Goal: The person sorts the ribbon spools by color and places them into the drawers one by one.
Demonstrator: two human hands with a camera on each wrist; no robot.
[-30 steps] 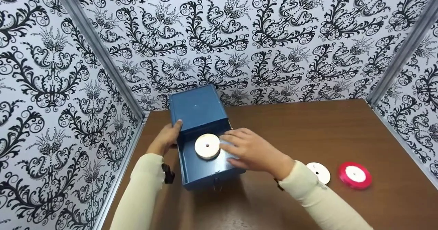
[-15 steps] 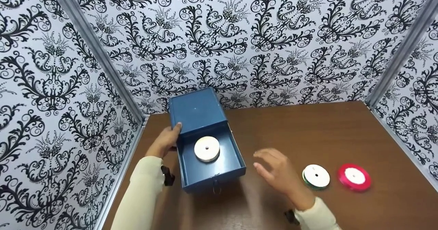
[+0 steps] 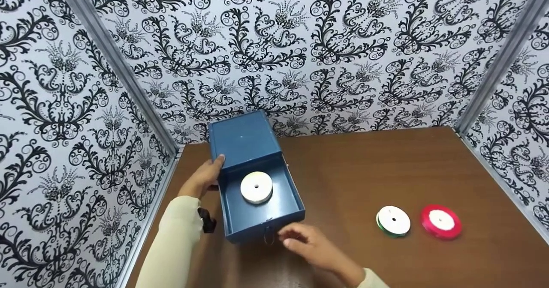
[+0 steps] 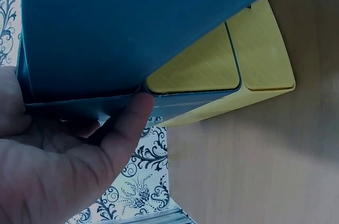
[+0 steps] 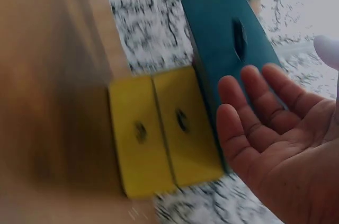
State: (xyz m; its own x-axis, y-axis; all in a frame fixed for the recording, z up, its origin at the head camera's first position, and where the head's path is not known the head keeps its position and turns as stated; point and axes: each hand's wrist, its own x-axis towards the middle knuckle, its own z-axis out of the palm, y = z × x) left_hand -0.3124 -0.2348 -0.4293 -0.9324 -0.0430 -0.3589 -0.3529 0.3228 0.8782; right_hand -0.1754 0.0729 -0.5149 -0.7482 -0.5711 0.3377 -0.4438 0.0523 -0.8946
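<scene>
A blue drawer [image 3: 274,211] is pulled out of a small drawer unit [image 3: 242,138]. Inside it lies a white-faced ribbon spool [image 3: 256,187], flat on the drawer floor. My left hand [image 3: 205,175] grips the unit's left side, its thumb at the top edge; the left wrist view has this hand [image 4: 69,166] close up against the blue casing. Close to the ring pull [image 3: 269,238] on the drawer front is my right hand [image 3: 315,247], fingers loosely bent and holding nothing. In the right wrist view the same hand [image 5: 286,134] overlaps the blue front; contact is unclear.
Beneath the blue part are yellow drawers [image 5: 164,128] with small dark pulls. To the right on the brown table [image 3: 351,172] lie a green ribbon spool [image 3: 393,220] and a red ribbon spool [image 3: 441,221]. Patterned walls [image 3: 274,65] rise behind and at both sides.
My right hand has left the spool in the drawer, swung out to the right, then come back left and lower to the drawer front. My left hand keeps its grip.
</scene>
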